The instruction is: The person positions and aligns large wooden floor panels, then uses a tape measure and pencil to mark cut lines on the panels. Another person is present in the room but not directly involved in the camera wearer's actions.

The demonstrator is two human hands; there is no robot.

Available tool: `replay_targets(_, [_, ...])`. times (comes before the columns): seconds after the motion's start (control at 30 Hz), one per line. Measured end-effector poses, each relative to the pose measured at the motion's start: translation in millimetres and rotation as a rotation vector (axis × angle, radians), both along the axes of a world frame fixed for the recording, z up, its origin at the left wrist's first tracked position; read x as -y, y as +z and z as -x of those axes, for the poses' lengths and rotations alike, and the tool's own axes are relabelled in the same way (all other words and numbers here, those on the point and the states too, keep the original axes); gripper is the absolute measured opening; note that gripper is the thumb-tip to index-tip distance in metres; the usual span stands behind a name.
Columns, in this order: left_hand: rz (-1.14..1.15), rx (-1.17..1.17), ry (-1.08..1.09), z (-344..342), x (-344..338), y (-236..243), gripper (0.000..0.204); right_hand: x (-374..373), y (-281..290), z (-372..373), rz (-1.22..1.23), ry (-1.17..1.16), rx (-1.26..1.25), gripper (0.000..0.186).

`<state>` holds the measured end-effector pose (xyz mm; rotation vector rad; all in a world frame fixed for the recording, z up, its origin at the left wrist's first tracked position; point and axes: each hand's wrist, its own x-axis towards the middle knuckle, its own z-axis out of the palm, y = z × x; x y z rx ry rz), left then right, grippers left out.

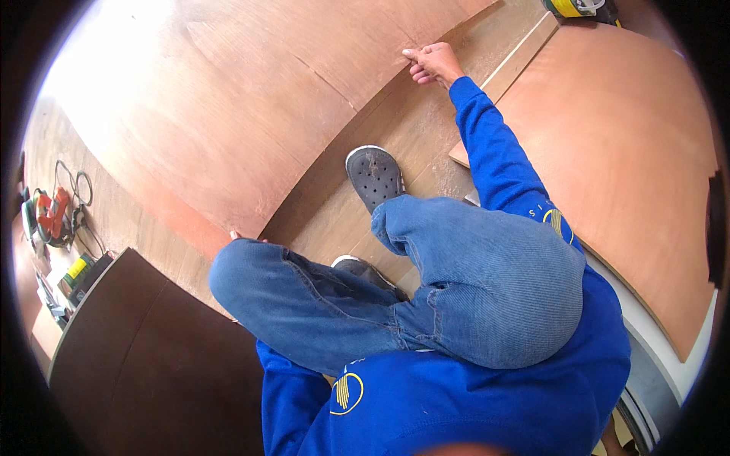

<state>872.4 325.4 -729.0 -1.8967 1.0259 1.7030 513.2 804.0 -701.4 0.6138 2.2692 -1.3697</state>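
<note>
A large, thin plywood panel [281, 99], reddish-brown with bright glare at its far left, curves across the upper left. Its near edge appears raised above the wooden floor. At that edge, toward the right, my right hand [435, 64] is closed, pinching the panel between thumb and bent fingers. My left hand [235, 235] is mostly hidden behind my left knee; only fingertips show, at the panel's near left corner, where they seem to grip it. Between my hands, my grey clog [375, 176] rests on the floor, dusted with sawdust.
Another plywood sheet [623, 152] lies at the right, beside a narrow wood strip [521, 57]. A dark brown board [160, 357] is at the lower left. Orange power tools [53, 216] with cables sit at the far left. A yellow-and-black container [574, 7] stands top right.
</note>
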Motion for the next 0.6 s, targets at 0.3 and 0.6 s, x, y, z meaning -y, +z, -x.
replay_targets(0.3, [0.213,0.001,0.095,8,-1,8,0.065,12,-33,-13,0.177,-0.114,-0.151,0.033])
replay_targets(0.6, [0.366,-0.148,0.076,25,-10,28,0.060,23,-36,-4,0.222,-0.155,-0.072,0.035])
